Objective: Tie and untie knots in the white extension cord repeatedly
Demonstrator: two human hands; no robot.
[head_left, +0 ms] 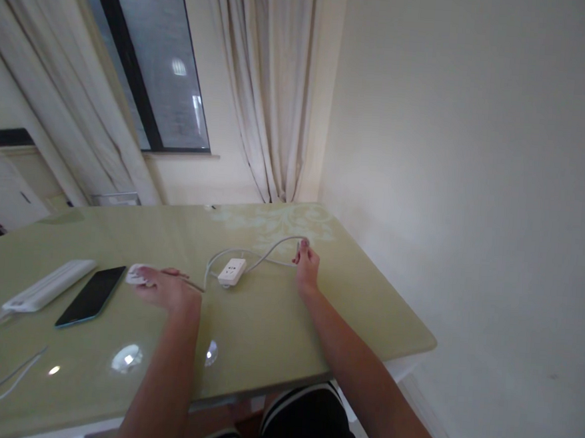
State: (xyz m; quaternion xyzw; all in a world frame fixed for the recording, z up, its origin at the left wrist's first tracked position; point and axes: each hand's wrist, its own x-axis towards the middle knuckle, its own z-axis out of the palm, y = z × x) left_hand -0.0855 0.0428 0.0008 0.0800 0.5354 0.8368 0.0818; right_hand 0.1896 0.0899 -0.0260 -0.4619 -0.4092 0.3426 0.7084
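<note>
My left hand (164, 290) is closed around a small white object (137, 274), blurred, so its kind is unclear. A thin dark stick-like thing (195, 285) juts out to the right of the same hand. My right hand (307, 270) pinches one end of a white cable (270, 247), held at the tabletop's right side; fingers partly hide that end. Between both hands lies a small white socket block (232, 272) with outlet holes facing up, and the cable loops behind it. Just left of my left hand rests a phone (91, 296) with a dark screen.
A long white power strip (50, 287) lies beyond the phone, its cord running left. Another thin white cord (5, 386) is at the near left of the glossy greenish table (264, 337). A wall (452, 157) borders the right; curtains (277, 78) hang behind.
</note>
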